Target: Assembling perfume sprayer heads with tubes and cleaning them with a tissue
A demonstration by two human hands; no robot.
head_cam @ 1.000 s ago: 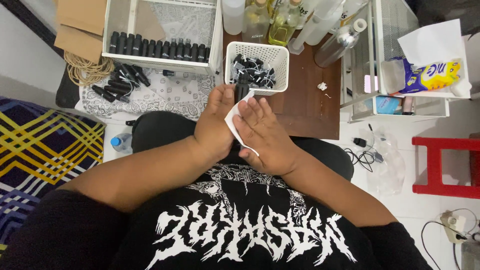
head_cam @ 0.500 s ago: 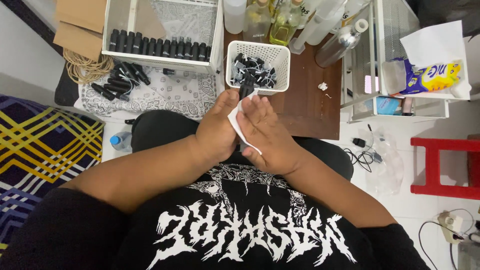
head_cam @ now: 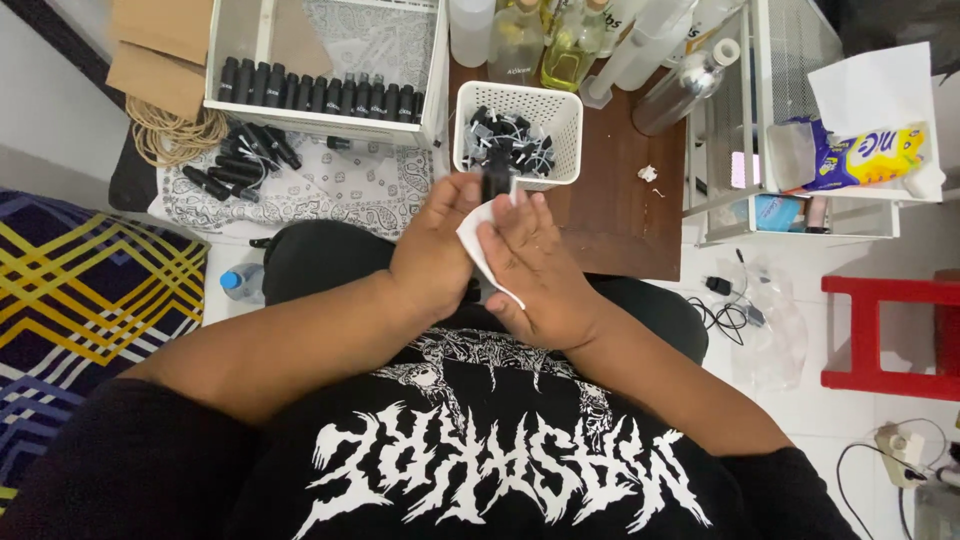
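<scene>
Holding a small black bottle [head_cam: 494,186] upright between both hands, just near of the white perforated basket [head_cam: 566,108]. Left hand [head_cam: 437,245] curled around the bottle's left side, fingers closed on it. Right hand [head_cam: 534,268] pressed against the other side, fingers fairly straight and together, with a white cloth or tissue [head_cam: 478,243] sandwiched between palm and bottle; a strip of it trails down between the wrists. Only the dark top of the bottle shows above the fingertips.

Basket sits on a brown wooden surface [head_cam: 620,210], filled with small black caps or sprayer parts, white tubing among them. Far of the basket: several clear bottles [head_cam: 575,40], some with yellowish liquid. A crumpled white scrap [head_cam: 648,173] lies on the wood, right of the basket.

Left of the basket: a white tray [head_cam: 325,120] holding a row of black bottles standing side by side. Near of that tray, loose black bottles [head_cam: 245,160] lie on a patterned white cloth [head_cam: 340,195]. A coil of rope [head_cam: 175,135] and brown cardboard [head_cam: 160,40] sit far left.

Right side: a wire rack [head_cam: 745,130] with a yellow-and-blue packet [head_cam: 865,155]. A red stool [head_cam: 885,330] stands on the floor at right. A small blue-capped water bottle [head_cam: 240,282] lies on the floor at left, beside a blue-and-yellow plaid mat [head_cam: 85,300].
</scene>
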